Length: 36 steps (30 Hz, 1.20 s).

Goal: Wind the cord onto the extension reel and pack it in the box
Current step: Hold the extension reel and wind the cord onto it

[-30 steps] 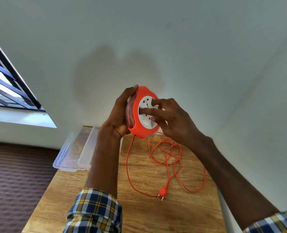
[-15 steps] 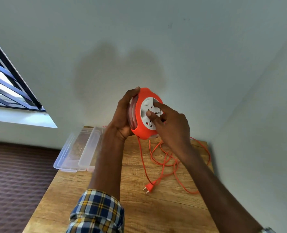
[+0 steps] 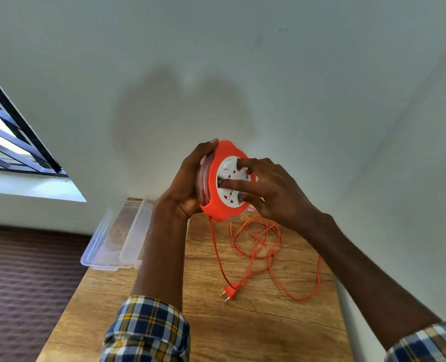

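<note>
The wooden tabletop (image 3: 255,322) fills the lower middle of the frame, set against a pale wall. At its far left edge lies the clear plastic box (image 3: 112,246), which has not moved. The loose orange cord (image 3: 266,246) lies in tangled loops on the right half of the tabletop. It is spread differently than half a second ago: the plug (image 3: 229,292) now sits lower in the frame, with a long bend of cord trailing out toward the right edge.

The orange extension reel (image 3: 216,189) is held above the far end of the tabletop, at the centre of the frame, its white socket face turned toward the right. The face has rotated since the earlier frame, so the round button now sits at its upper left.

The left hand (image 3: 187,186) grips the back of the reel, thumb hooked over the top rim and fingers wrapped behind it. The right hand (image 3: 274,194) has shifted from a bunched, pointing pose to a wider one: its fingers (image 3: 232,182) are spread apart and pressed on the white face, curled slightly into it.
</note>
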### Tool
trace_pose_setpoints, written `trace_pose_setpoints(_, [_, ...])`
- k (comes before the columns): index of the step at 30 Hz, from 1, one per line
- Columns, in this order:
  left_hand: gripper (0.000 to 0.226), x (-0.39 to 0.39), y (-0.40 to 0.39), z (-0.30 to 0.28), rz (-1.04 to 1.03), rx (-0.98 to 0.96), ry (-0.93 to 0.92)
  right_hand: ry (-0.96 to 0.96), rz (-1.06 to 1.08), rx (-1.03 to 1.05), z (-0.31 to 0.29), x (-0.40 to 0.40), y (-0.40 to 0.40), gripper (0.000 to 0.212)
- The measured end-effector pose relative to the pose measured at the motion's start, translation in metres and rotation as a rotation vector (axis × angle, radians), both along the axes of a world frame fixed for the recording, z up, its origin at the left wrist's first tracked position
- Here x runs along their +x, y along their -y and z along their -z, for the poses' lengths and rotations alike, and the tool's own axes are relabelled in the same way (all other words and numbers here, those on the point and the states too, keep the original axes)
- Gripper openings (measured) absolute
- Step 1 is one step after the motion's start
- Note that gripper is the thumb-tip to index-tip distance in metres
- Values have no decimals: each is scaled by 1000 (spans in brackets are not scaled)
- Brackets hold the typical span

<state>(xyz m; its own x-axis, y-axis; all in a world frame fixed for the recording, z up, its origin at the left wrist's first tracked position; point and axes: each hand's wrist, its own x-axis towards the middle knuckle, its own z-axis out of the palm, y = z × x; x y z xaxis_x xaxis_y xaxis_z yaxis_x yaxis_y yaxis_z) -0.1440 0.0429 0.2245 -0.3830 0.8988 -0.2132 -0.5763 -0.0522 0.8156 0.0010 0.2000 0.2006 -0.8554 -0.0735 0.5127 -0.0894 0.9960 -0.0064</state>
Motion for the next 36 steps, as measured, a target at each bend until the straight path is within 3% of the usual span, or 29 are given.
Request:
trace_pose_setpoints(3, [57, -1, -2, 1, -7, -23, -17, -17, 36, 70, -2, 1, -4, 49])
trace_pose_setpoints(5, [54, 1, -5, -1, -22, 1, -25, -61, 125, -34, -4, 1, 3, 52])
trace_pose_setpoints(8, [47, 5, -11, -5, -58, 49, -30, -170, 359, -520, -3, -4, 26, 63])
trace_pose_setpoints(10, [51, 7, -13, -6, -71, 47, -27, -221, 429, -928, -4, -12, 39, 64])
trace_pose_setpoints(12, [57, 7, -15, -4, -73, 27, -51, -225, 470, -1198, -7, -16, 45, 59])
trace_pose_setpoints(14, [57, 7, -14, -2, -72, 18, -56, -165, 481, -1189, -7, -13, 48, 58])
trace_pose_setpoints(20, [52, 6, -11, -3, -81, 79, -36, -148, 385, -627, -6, 4, 45, 47])
trace_pose_setpoints(25, [53, 4, -11, -2, -93, 84, -48, -183, 235, -497, -3, 8, 37, 43])
trace_pose_setpoints(27, [52, 7, -9, -4, -112, 102, -27, -263, 245, -576, 3, 10, 39, 40])
trace_pose_setpoints(30, [54, 5, -11, -2, -115, 182, 43, -496, 279, -1134, 28, 7, 47, 38])
trace_pose_setpoints(32, [58, 2, -13, -1, -101, 236, 118, -358, 282, -1376, 53, 5, 52, 51])
trace_pose_setpoints(36, [76, -3, -12, 1, -6, 304, 212, 369, 209, -1302, 118, 7, 63, 72])
